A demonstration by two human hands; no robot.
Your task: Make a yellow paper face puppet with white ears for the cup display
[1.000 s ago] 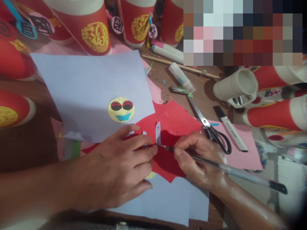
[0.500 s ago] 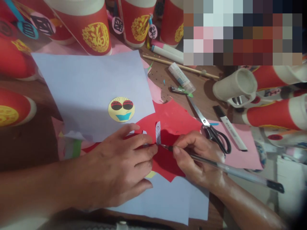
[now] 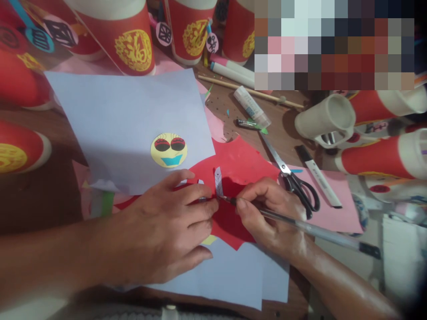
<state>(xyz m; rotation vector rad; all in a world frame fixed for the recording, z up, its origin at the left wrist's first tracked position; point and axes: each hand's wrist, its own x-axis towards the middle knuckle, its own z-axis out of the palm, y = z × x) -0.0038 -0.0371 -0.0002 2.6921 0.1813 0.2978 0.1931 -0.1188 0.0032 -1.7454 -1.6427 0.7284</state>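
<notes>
My right hand (image 3: 273, 213) is closed on a grey pen (image 3: 310, 229), whose tip touches the lower end of a small white strip (image 3: 218, 181) with drawn lines. That strip lies on red paper (image 3: 240, 160). My left hand (image 3: 180, 226) rests flat with its fingers spread over the red paper, fingertips beside the strip's lower end. Small white pieces show partly between its fingers. Above it, a yellow round face (image 3: 169, 150) with dark eyes and a blue mouth lies on a pale blue sheet (image 3: 130, 111).
Black-handled scissors (image 3: 293, 182), a white marker (image 3: 320, 178), a glue stick (image 3: 251, 106) and a wooden stick (image 3: 247, 91) lie to the right. A white mug (image 3: 325, 118) stands beyond. Several red cups, one of them tall (image 3: 123, 40), stand around the table.
The pen's rear end has swung slightly left and up, and my right hand has shifted slightly left. The white strip's top leans slightly more to the left. My left hand stays nearly in place.
</notes>
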